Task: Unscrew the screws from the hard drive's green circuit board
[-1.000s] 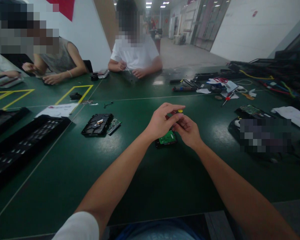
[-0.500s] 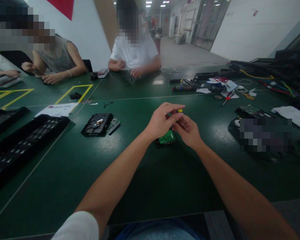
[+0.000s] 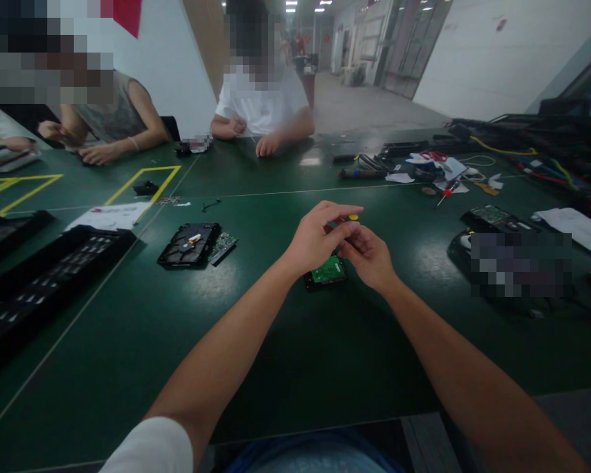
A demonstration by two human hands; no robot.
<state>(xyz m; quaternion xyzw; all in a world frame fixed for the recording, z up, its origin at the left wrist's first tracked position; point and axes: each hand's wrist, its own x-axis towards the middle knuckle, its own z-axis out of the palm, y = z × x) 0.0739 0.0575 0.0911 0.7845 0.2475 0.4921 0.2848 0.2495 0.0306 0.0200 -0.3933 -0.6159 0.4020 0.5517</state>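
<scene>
A green circuit board (image 3: 331, 269) shows on a small black hard drive (image 3: 319, 285) lying on the green table, partly covered by my hands. Above it, my left hand (image 3: 320, 233) is closed around a slim screwdriver whose yellow cap (image 3: 353, 217) sticks up by the index finger; its shaft is hidden. My right hand (image 3: 372, 259) meets the left from the right, its fingers curled in at the same tool, below the cap.
An opened black drive (image 3: 190, 244) and a loose circuit board (image 3: 222, 248) lie to the left, beyond a long black tray (image 3: 49, 282). At right are a red-handled screwdriver (image 3: 446, 193), another board (image 3: 495, 215) and cables. Co-workers (image 3: 261, 112) sit across the table.
My hands hold nearly the same pose over the drive. The whole view has shifted slightly. Across the table, a co-worker's hand has moved a little.
</scene>
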